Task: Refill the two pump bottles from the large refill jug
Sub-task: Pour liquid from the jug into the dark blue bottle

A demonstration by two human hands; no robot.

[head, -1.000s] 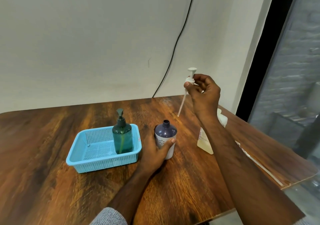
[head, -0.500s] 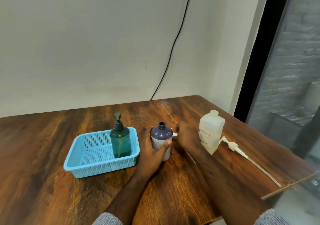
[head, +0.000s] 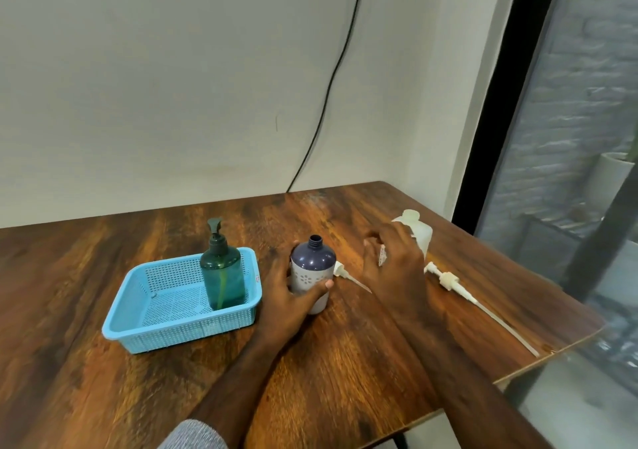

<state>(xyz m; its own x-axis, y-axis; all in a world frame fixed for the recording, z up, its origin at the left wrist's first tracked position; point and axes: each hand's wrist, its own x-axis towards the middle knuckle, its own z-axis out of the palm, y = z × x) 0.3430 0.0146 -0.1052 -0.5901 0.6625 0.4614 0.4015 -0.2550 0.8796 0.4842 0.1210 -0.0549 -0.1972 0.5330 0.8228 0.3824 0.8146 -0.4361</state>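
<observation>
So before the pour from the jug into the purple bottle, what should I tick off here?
1. Purple bottle neck open, pump off: ok.
2. Left hand grips the purple bottle, upright on the table: ok.
3. Right hand has a firm hold on the refill jug: cannot tell; its fingers are spread at the jug's side.
4. Jug cap off: cannot tell; the long white pump lies beside it.
5. Short white pump lies clear of the purple bottle's neck: ok.
6. Green pump bottle opened: not ok; pump on, standing in the blue basket.
</observation>
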